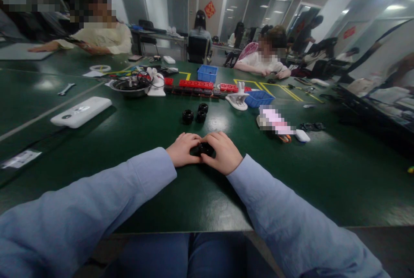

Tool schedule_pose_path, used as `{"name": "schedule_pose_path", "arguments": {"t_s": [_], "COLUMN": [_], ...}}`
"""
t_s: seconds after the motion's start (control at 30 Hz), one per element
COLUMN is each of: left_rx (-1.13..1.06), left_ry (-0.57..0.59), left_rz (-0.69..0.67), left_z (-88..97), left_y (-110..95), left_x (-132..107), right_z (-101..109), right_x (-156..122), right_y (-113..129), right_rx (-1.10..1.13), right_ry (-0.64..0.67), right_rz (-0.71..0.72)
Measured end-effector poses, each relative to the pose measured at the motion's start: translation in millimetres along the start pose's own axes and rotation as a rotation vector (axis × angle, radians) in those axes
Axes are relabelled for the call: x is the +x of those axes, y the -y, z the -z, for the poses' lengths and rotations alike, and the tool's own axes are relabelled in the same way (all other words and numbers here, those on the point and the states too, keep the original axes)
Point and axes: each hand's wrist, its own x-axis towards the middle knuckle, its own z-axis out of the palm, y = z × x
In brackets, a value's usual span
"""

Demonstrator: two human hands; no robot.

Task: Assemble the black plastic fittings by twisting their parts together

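My left hand [183, 150] and my right hand [224, 153] meet low over the green table [155, 209], fingers curled around a small black round part [206, 149]. My right thumb and fingers close on it, while my left fingertips press at its left side; the hands cover much of it. Just beyond them stand several similar black, ring-shaped pieces: one on the left [187, 116], another at the right front [201, 116] and one close behind it [203, 107].
A red-and-black strip [196, 84] crosses the table behind, near a blue bin [207, 73], another blue bin [259, 99] and a white stand [238, 100]. Left lie a metal bowl [131, 90], a white box [81, 112] and a wrench [67, 89]. Right is a white case [302, 135]. People sit opposite.
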Motion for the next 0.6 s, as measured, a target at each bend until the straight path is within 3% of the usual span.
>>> {"name": "schedule_pose_path", "arguments": {"t_s": [0.6], "left_rx": [-0.012], "left_ry": [0.0], "left_rz": [-0.019], "left_z": [-1.0], "left_y": [3.4], "left_x": [0.6], "right_z": [-1.9], "right_x": [-2.9], "right_y": [-1.1], "right_rx": [0.139], "right_ry": [-0.032], "right_rz": [0.093]}}
